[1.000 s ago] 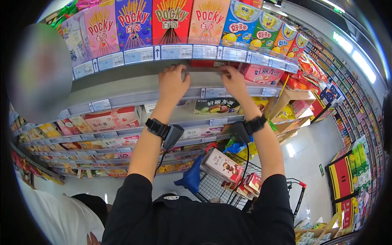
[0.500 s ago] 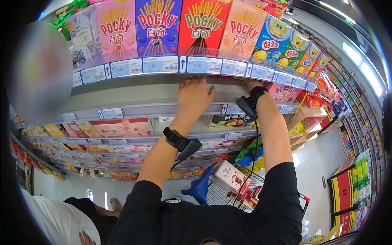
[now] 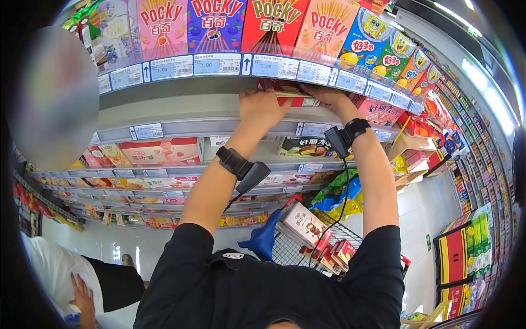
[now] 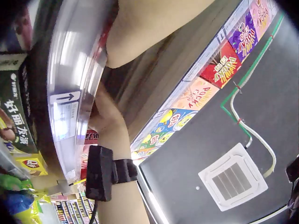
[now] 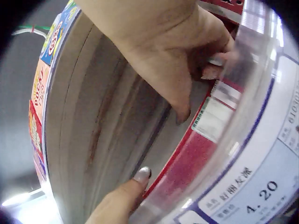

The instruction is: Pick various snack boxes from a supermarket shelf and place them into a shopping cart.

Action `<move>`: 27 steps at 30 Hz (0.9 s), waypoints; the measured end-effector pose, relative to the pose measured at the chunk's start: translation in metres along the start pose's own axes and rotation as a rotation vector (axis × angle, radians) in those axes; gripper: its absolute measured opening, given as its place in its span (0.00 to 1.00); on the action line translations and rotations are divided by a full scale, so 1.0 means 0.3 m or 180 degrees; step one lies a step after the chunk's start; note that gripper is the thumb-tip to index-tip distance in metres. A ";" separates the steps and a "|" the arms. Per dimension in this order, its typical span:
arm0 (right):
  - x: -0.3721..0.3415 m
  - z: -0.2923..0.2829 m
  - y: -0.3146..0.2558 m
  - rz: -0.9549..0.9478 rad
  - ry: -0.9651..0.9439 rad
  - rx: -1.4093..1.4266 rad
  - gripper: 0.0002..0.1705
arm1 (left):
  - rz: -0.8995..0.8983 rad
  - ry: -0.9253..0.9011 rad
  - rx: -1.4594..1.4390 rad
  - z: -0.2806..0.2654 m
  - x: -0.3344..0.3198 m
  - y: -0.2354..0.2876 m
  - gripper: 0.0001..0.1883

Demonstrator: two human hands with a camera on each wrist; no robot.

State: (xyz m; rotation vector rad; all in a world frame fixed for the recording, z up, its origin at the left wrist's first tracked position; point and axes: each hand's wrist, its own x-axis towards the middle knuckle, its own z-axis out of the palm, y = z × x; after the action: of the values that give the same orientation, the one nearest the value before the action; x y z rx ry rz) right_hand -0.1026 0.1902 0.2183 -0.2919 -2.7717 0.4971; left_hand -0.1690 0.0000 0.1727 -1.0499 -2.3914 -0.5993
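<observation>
On the shelf under the Pocky row, a red box (image 3: 300, 102) lies between my two hands. My left hand (image 3: 262, 108) grips its left end, the thumb along the front edge. At the other end my right hand (image 3: 327, 97) reaches in under the upper shelf with bent fingers and holds the box there. In the right wrist view the red box (image 5: 205, 147) carries a white label, and the left thumb (image 5: 128, 193) lies at its edge; the right hand (image 5: 163, 51) curls over the farther part. The shelf's clear lip partly covers the box.
Pocky boxes (image 3: 274, 24) stand on the shelf above. A pink box (image 3: 377, 112) sits right of my right hand. Below are a dark green box (image 3: 307, 147) and more snacks. A shopping cart (image 3: 285, 241) holds boxes. A person in white (image 3: 46, 274) is at lower left.
My hands first shifted right and deeper into the shelf. The red box has since come forward into view, and my left hand has taken hold of its left end.
</observation>
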 end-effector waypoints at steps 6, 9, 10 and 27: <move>0.021 0.081 0.180 -0.0171 0.0957 0.0585 0.28 | -0.0185 0.0031 -0.0627 -0.026 -0.004 -0.002 0.31; -0.081 0.057 0.118 0.0184 0.1411 0.2459 0.25 | -0.0239 0.0593 -0.1288 -0.032 -0.018 -0.010 0.30; -0.124 0.044 0.072 0.0285 0.1249 0.2589 0.25 | -0.0250 0.0768 -0.1536 -0.031 -0.028 -0.018 0.30; -0.808 0.223 -0.308 -0.0227 0.1995 0.3668 0.32 | -0.1663 0.0457 -0.4788 -0.057 -0.722 0.038 0.31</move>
State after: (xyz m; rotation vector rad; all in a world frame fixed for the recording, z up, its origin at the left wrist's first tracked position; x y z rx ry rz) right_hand 0.0874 0.0241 0.1287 -0.0402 -1.5509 1.5246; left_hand -0.0256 -0.1244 0.0665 -0.6780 -1.7824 -2.7267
